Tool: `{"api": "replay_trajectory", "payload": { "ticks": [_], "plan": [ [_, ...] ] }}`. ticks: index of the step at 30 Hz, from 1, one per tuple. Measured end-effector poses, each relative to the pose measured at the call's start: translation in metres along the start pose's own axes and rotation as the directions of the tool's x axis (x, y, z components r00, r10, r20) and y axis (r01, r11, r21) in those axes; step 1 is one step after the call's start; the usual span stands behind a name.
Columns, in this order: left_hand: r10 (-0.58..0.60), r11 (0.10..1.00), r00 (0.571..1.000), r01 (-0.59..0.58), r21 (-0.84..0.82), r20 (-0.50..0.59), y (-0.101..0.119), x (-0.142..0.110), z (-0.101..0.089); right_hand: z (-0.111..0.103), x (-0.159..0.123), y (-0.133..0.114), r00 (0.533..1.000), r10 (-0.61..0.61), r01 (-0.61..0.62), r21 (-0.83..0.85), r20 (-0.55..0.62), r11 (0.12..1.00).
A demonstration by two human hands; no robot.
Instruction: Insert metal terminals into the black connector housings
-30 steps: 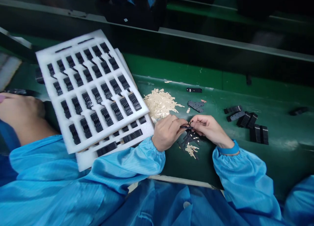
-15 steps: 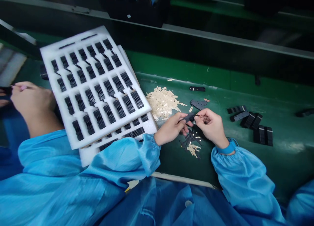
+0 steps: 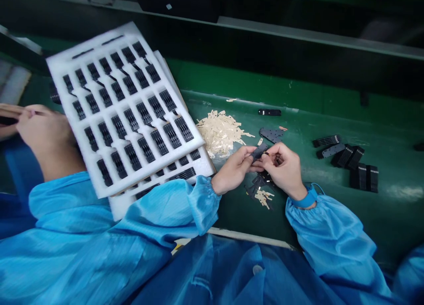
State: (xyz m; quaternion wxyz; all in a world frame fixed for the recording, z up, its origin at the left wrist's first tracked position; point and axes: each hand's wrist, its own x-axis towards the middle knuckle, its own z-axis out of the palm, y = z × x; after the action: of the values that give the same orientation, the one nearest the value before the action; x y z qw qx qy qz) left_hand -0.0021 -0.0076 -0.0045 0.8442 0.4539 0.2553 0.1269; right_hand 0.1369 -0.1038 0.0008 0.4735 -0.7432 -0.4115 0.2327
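L hand [image 3: 234, 170] and R hand [image 3: 283, 170]: fingers [image 3: 271, 149] pressed together, pinching black strip [image 3: 259, 152] between hands, over green surface [image 3: 232, 216]. Caution: weak pinch may drop strip onto loose black pcs [image 3: 260, 186] or cream tab pile [image 3: 220, 133], mixing parts. Sleeve drag may shift foam tray [image 3: 126, 62].

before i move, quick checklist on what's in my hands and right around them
Grip: ok, the black ribbed strip is pinched between left hand and right hand.
Strip's right end: cannot tell, hidden by the right hand.
Left cuff: not ok, the left sleeve cuff lies against the lower foam tray.
Upper foam tray: ok, every visible slot holds a black part.
Cream tabs: ok, piled apart from both hands.
Other person's hand: ok, beyond the trays, away from yours.
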Motion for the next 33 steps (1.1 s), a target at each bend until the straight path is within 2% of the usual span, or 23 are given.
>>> {"api": "replay_trajectory", "payload": {
  "ticks": [20, 25, 33],
  "plan": [
    [0.026, 1.000, 0.999, -0.027, 0.011, 0.032, -0.0015, -0.0020, 0.0004, 0.0028, -0.0012, 0.0019, 0.998, -0.044, 0.041, -0.071, -0.042, 0.997],
    [0.013, 1.000, 1.000, -0.013, -0.016, 0.002, -0.0009, -0.0023, 0.0015, 0.0032, -0.0013, 0.0035, 0.998, -0.035, 0.034, -0.028, -0.048, 0.999],
    [0.010, 1.000, 1.000, -0.010, -0.005, -0.007, -0.0013, -0.0022, 0.0015, 0.0035, -0.0014, 0.0012, 0.998, -0.045, 0.042, -0.073, -0.051, 0.996]
  ]
}}
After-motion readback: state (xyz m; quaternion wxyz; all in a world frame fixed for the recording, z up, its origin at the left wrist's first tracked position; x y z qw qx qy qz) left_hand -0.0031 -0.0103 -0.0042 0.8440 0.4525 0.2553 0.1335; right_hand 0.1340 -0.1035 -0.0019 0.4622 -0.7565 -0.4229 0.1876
